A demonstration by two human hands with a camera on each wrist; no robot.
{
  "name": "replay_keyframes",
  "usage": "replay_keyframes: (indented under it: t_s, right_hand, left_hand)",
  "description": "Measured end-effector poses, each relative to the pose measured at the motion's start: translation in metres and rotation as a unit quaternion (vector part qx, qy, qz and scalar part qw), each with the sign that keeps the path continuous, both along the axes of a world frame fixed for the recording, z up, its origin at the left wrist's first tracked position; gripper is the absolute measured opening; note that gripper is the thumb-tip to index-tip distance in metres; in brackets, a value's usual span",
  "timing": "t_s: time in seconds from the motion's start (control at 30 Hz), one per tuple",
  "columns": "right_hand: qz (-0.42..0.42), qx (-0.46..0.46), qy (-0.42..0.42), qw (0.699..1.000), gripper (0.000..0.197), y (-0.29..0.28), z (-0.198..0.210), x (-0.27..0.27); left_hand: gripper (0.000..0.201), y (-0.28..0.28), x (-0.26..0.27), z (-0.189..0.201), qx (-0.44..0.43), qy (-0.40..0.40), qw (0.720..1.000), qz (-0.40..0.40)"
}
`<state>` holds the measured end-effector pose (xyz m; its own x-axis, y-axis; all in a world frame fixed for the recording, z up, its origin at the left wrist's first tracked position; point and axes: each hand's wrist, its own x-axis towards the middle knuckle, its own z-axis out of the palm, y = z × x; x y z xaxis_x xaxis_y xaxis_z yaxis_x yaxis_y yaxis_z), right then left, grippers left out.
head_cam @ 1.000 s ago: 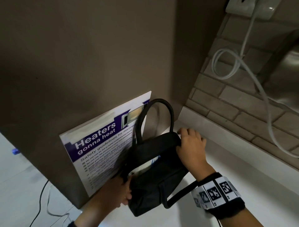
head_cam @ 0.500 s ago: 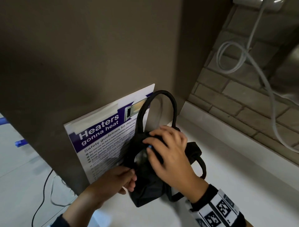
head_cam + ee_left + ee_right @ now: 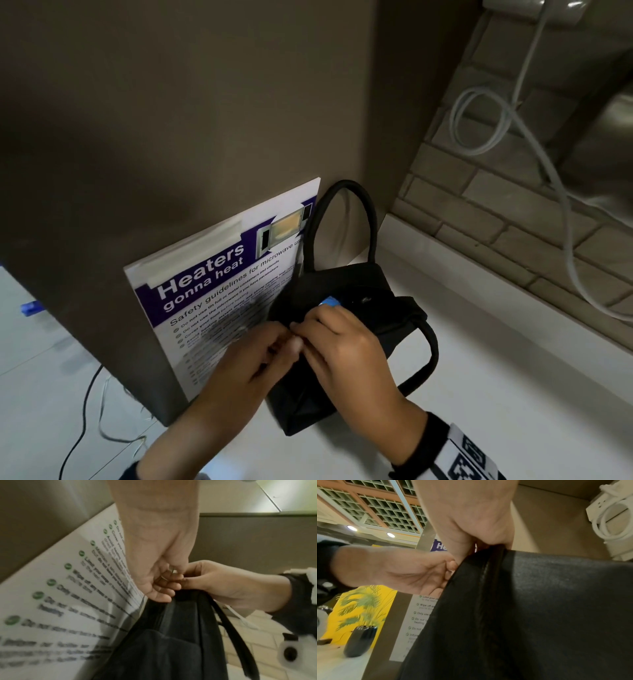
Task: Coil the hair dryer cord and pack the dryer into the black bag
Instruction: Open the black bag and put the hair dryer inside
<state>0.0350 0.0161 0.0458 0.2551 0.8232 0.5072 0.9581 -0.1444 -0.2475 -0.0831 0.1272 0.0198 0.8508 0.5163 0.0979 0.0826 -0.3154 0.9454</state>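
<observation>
The black bag (image 3: 346,308) stands on the white counter (image 3: 513,394), leaning against a poster. One handle (image 3: 342,192) stands up and the other (image 3: 428,349) droops to the right. My left hand (image 3: 270,342) and right hand (image 3: 339,346) meet at the bag's near top corner. In the left wrist view the left hand (image 3: 163,580) pinches a small shiny piece (image 3: 173,571) at the bag's edge, with the right hand (image 3: 214,582) pinching beside it. A blue bit (image 3: 330,302) shows at the bag's top. The dryer itself is hidden.
A "Heaters gonna heat" poster (image 3: 212,274) is taped to a brown panel (image 3: 171,120) behind the bag. A white cord (image 3: 507,113) loops down the brick wall (image 3: 479,212) from an outlet. A thin black cable (image 3: 85,407) lies on the floor at left.
The right hand left the bag's far top edge and came to the near corner. The left hand rose from the bag's side to meet it. The bag's mouth has drawn narrower.
</observation>
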Motion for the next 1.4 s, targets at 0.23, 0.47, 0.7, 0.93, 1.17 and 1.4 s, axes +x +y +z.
replay_keyframes:
  t_s: [0.23,0.47,0.7,0.93,1.17,1.4]
  right_hand:
    - [0.018,-0.005,-0.060,0.998,0.005,-0.001,-0.006,-0.014]
    - [-0.097,0.068,-0.009,0.993,0.017,-0.009,0.013,0.020]
    - [-0.109,0.066,-0.019,0.992,0.022,-0.012,0.016,0.016]
    - [-0.106,0.064,0.000,0.992,0.018,-0.021,0.019,0.039]
    - [-0.244,0.121,0.329,0.904,0.016,-0.031,-0.019,0.131]
    - [-0.295,0.110,0.628,0.712,0.024,-0.033,-0.095,0.151]
  left_hand:
    - [0.035,0.000,0.004,-0.018,0.174,0.037,0.983,0.051]
    - [0.033,0.008,-0.003,-0.018,0.190,0.088,0.977,0.044]
    - [0.030,-0.015,0.017,0.008,0.290,0.019,0.955,0.062]
    - [0.022,-0.016,0.035,0.024,0.342,0.052,0.937,0.045]
    - [0.037,-0.012,0.032,0.022,0.375,0.074,0.923,0.043]
    - [0.041,-0.009,0.031,0.012,0.373,0.067,0.925,0.036]
